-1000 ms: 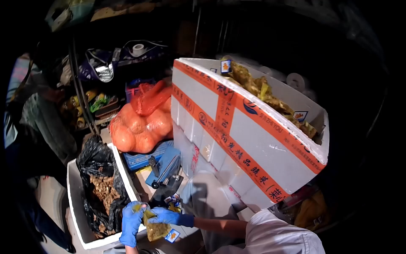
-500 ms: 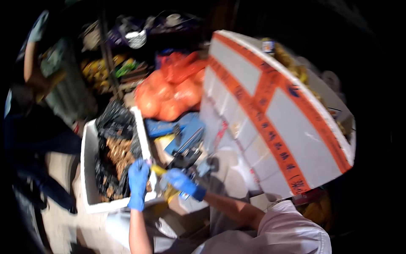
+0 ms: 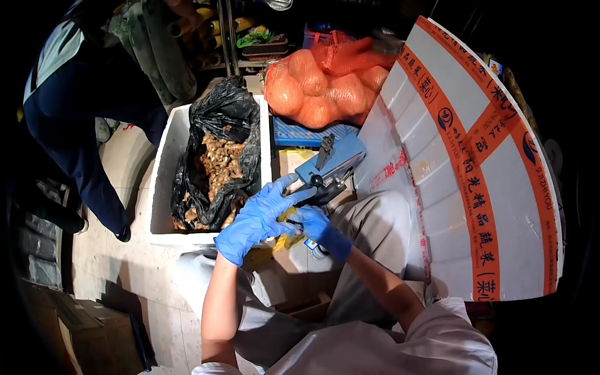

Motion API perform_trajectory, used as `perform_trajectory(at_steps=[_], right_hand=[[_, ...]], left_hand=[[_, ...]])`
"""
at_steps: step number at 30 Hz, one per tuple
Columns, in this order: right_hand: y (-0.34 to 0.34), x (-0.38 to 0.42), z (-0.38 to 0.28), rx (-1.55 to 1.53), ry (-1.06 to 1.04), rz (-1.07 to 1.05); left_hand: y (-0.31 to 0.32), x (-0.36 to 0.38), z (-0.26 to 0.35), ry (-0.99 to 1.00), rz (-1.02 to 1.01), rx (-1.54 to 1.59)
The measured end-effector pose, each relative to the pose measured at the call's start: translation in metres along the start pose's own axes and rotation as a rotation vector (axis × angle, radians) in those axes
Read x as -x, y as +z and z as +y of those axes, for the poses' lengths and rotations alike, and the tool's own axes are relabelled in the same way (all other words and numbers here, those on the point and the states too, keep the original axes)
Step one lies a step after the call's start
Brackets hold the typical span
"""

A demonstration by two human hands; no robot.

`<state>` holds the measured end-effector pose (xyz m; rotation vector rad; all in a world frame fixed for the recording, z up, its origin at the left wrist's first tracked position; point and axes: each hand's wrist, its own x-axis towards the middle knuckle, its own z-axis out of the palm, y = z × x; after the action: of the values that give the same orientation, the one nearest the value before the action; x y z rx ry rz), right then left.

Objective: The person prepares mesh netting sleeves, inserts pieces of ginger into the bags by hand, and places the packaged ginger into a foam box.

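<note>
Both my hands wear blue gloves and meet over my lap. My left hand (image 3: 257, 219) has its fingers stretched out and apart, beside the near right corner of a white foam box (image 3: 267, 134). The fingers of my right hand (image 3: 320, 231) close around a piece of thin yellow plastic (image 3: 290, 216), and more of it hangs below. Its far part is hidden by my fingers. Inside the foam box, ginger (image 3: 220, 164) lies in an open black plastic bag (image 3: 228, 109). A blue metal device (image 3: 334, 161) with a black knob stands just beyond my hands.
A red net bag of large round produce (image 3: 319, 90) sits behind the blue device. To my right stands a large white foam box with orange tape (image 3: 437, 156). Another person in dark trousers (image 3: 94, 137) bends at the left. A cardboard box (image 3: 100, 331) is at lower left.
The view has shifted and become sharper. My left hand has gone from pinched fingers to spread ones and moved nearer my right hand. The other person leans lower.
</note>
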<state>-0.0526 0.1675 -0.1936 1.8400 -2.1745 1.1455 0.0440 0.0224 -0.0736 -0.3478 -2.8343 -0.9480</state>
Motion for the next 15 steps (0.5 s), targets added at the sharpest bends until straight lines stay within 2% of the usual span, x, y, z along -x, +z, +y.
perform_trajectory(at_steps=[2, 4, 5, 7, 9, 11, 12, 13, 14, 15], right_hand=[[0.011, 0.014, 0.017, -0.004, -0.061, 0.052], [0.023, 0.022, 0.029, -0.133, -0.059, 0.100], [0.029, 0.025, 0.036, -0.198, -0.060, 0.125], [0.016, 0.023, 0.028, -0.045, -0.168, 0.126], [0.018, 0.027, 0.021, -0.015, -0.121, 0.070], [0.019, 0.026, 0.016, 0.091, -0.066, -0.023], [0.008, 0.014, 0.005, -0.151, 0.284, -0.273], [-0.006, 0.011, -0.010, 0.028, 0.123, -0.175], [-0.004, 0.012, -0.008, 0.004, 0.211, -0.256], [0.003, 0.012, -0.007, 0.124, 0.174, -0.316]], left_hand=[[-0.001, 0.001, 0.007, -0.005, 0.072, 0.032], [-0.009, 0.000, 0.016, 0.072, 0.195, 0.024], [-0.011, 0.000, 0.020, 0.071, 0.190, 0.024], [-0.011, 0.000, 0.026, 0.108, 0.053, -0.359], [0.012, 0.003, 0.008, 0.151, 0.068, -0.400], [0.033, 0.007, -0.015, 0.055, -0.116, -0.555], [0.038, 0.008, -0.025, 0.007, -0.119, -0.516], [0.043, 0.006, -0.032, -0.029, -0.126, -0.475], [0.041, 0.004, -0.022, -0.059, -0.100, -0.515], [0.038, 0.004, -0.013, -0.096, -0.070, -0.558]])
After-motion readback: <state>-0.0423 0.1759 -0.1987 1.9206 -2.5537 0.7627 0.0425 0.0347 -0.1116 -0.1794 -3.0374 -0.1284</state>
